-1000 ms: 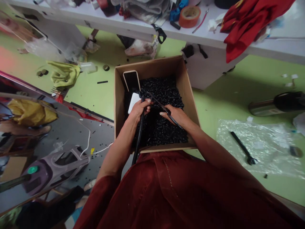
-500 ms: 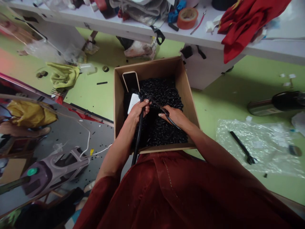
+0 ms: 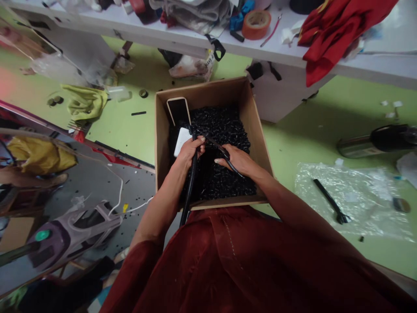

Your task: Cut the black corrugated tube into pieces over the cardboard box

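My left hand (image 3: 193,150) is closed around a long black ribbed tube (image 3: 190,184), which runs down past the near wall of a cardboard box (image 3: 264,152). In my right hand (image 3: 237,157) is a slim dark scissors-like tool (image 3: 215,142), its front end at the tube beside my left fingertips. The exact kind of tool is hard to make out. Beneath both hands, the box holds a heap of short black pieces (image 3: 221,121). A white flat object (image 3: 182,141) lies by my left hand, and a phone-like dark panel with a pale frame (image 3: 178,111) leans against the back wall.
Behind the box runs a cluttered white shelf (image 3: 182,32) with an orange tape roll (image 3: 256,24) and a red cloth (image 3: 329,48). On the right are a flask (image 3: 358,141) and a plastic sheet (image 3: 374,195). A grey-purple stool (image 3: 78,230) stands left.
The front end of the tool appears to have closed up at the tube. Both hands stay almost in place, and the view has shifted very slightly.
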